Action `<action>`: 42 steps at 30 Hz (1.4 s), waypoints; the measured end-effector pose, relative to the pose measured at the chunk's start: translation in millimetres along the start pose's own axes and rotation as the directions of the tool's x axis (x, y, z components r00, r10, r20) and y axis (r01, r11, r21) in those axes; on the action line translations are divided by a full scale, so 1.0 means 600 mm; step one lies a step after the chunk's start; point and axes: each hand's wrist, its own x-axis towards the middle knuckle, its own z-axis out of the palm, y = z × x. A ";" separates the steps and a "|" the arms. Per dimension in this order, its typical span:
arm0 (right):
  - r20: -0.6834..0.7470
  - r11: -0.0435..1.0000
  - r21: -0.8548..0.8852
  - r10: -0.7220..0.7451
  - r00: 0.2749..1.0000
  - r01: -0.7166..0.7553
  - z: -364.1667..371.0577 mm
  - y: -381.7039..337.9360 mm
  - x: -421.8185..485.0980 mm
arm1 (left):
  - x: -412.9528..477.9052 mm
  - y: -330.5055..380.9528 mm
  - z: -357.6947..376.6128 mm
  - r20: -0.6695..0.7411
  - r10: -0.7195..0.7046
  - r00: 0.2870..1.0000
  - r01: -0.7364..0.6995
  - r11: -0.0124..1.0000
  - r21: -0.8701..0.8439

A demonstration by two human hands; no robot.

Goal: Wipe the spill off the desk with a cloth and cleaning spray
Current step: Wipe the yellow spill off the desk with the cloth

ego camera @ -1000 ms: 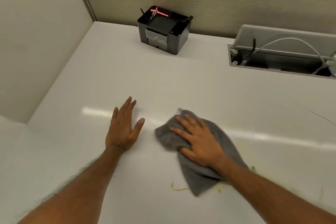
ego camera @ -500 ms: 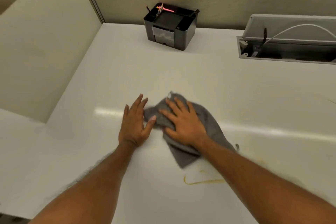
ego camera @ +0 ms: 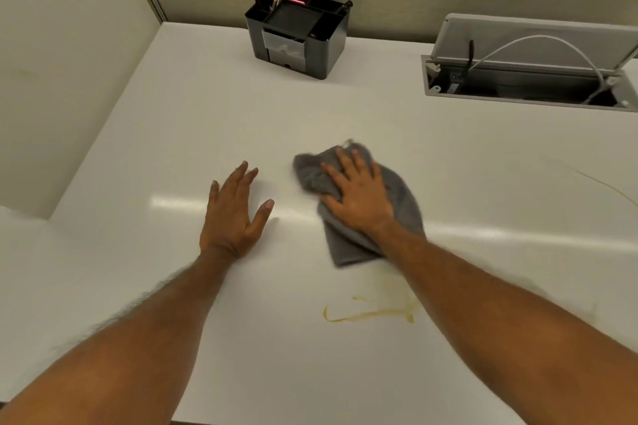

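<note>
A grey cloth (ego camera: 404, 203) lies crumpled on the white desk (ego camera: 207, 121) near its middle. My right hand (ego camera: 355, 195) presses flat on top of the cloth with fingers spread. My left hand (ego camera: 231, 214) rests palm down on the bare desk to the left of the cloth, fingers apart, holding nothing. A thin yellow-brown streak of spill (ego camera: 371, 312) shows on the desk nearer to me than the cloth, partly under my right forearm. Another faint yellowish line (ego camera: 600, 183) runs at the far right. No spray bottle is in view.
A black desk organiser (ego camera: 297, 34) with pens stands at the back against the partition. A grey cable hatch (ego camera: 528, 79) with its lid up and a white cable sits at the back right. Beige partition walls close the back and left.
My right hand has slid the cloth rightward and away from my left hand, after moving it left against that hand. More of the yellow streak shows below the cloth. The left hand stays put.
</note>
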 end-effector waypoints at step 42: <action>-0.015 0.996 0.047 -0.076 0.997 0.076 -0.006 0.120 -0.292 | -0.005 0.045 0.031 0.198 0.023 0.980 -0.061 0.980 0.187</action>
